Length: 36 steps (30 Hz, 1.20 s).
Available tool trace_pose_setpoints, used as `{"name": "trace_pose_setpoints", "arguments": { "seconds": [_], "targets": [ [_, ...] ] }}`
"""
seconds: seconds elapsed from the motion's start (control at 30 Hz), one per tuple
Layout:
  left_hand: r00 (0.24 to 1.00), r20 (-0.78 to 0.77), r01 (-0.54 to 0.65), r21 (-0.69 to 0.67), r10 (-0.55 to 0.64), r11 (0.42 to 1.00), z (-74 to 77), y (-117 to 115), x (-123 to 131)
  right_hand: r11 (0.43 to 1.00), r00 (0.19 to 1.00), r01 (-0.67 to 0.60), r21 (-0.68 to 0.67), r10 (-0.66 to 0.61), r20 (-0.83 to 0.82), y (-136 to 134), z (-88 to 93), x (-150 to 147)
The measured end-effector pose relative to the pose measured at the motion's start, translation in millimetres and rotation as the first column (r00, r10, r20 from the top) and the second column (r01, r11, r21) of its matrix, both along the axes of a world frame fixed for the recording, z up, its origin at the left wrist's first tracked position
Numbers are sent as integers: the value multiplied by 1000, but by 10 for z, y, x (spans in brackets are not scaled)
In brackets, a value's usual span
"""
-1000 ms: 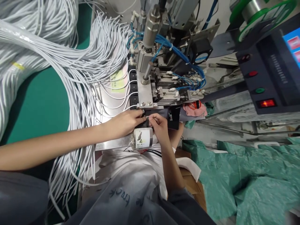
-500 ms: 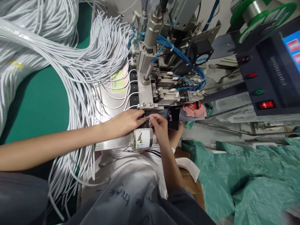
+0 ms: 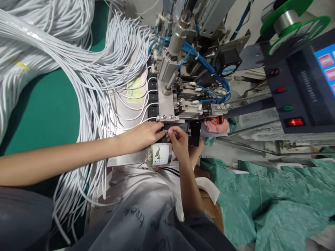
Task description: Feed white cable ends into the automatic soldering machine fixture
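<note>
My right hand [image 3: 179, 142] is closed in a pinch on a small metal piece [image 3: 166, 131], too small to name surely. My left hand [image 3: 144, 136] lies palm down against the near end of the machine's black fixture [image 3: 153, 98]. Its thumb reaches the same metal piece, and its fingers curl over something hidden beneath them. White cables [image 3: 150, 104] run into the fixture beside my left hand. Just below both hands stands a clear container [image 3: 161, 154] with a white label, with thin pieces visible at its left side.
Bundles of white cable [image 3: 86, 66] cover the green table [image 3: 62, 101] on the left. The machine's metal cylinders [image 3: 171, 68] and blue air hoses rise ahead. A control box [image 3: 295, 83] stands right, near a solder-like wire spool [image 3: 285, 25]. A dark phone-like slab [image 3: 195, 133] lies beside my right hand.
The view has shifted slightly, so the machine sits a little farther right. Both hands stay together at the small metal piece, with only slight finger movement.
</note>
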<state>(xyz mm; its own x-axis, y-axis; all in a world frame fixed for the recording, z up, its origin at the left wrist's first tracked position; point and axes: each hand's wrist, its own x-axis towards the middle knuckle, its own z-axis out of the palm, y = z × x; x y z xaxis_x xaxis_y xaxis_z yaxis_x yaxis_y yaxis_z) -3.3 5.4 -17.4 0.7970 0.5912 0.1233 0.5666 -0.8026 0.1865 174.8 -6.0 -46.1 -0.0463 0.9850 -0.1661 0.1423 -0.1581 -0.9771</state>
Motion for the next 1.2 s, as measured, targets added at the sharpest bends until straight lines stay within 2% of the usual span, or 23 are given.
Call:
{"name": "trace_pose_setpoints", "arguments": {
  "seconds": [0.17, 0.33, 0.47, 0.57, 0.63, 0.77, 0.83, 0.9, 0.97, 1.03, 1.07, 1.1, 1.17, 1.2],
  "targets": [
    [1000, 9, -4, -17, 4, 1000, -3, 2, 7, 997, 1000, 3, -75, -5, -25, 16, -18, 8],
    [1000, 14, 4, -5, -4, 1000, -16, 3, 8, 999, 999, 34, -26, -35, -41, 32, 21, 2],
    [999, -49, 4, 9, -3, 1000, 14, -1, 19, 996, 997, -18, -91, 10, -81, 43, 1, 16],
    [994, -106, -20, 33, 24, 999, 99, -24, 29, 985, 988, -100, -139, 82, -131, 41, -56, 27],
    [986, -153, -53, 35, 58, 998, 185, -52, 28, 983, 984, -141, -122, 125, -130, 40, -99, 27],
    [950, -272, -162, -16, 151, 987, 356, -124, 7, 985, 985, -170, -37, 170, -7, 73, -174, 40],
    [935, -301, -205, -25, 188, 979, 398, -153, -4, 993, 987, -110, 33, 105, 123, 89, -169, 75],
    [930, -310, -215, -18, 199, 976, 406, -164, -11, 989, 965, 18, 148, -56, 254, 51, -103, 118],
    [919, -319, -240, 8, 230, 971, 395, -150, -19, 949, 921, 151, 277, -237, 308, -81, 22, 123],
    [903, -307, -299, 54, 300, 953, 380, -118, -33, 911, 901, 220, 349, -327, 286, -305, 169, 44],
    [896, -290, -326, 80, 335, 942, 374, -98, -42, 913, 911, 210, 349, -312, 271, -438, 234, -33],
    [890, -272, -349, 105, 365, 931, 366, -80, -53, 935, 934, 157, 318, -245, 260, -572, 286, -134],
    [888, -251, -360, 140, 384, 923, 348, -47, -78, 981, 976, -77, 179, 38, 213, -818, 330, -389],
    [889, -250, -357, 147, 384, 922, 336, -35, -90, 970, 965, -221, 98, 203, 166, -918, 320, -533]
  ]
}}
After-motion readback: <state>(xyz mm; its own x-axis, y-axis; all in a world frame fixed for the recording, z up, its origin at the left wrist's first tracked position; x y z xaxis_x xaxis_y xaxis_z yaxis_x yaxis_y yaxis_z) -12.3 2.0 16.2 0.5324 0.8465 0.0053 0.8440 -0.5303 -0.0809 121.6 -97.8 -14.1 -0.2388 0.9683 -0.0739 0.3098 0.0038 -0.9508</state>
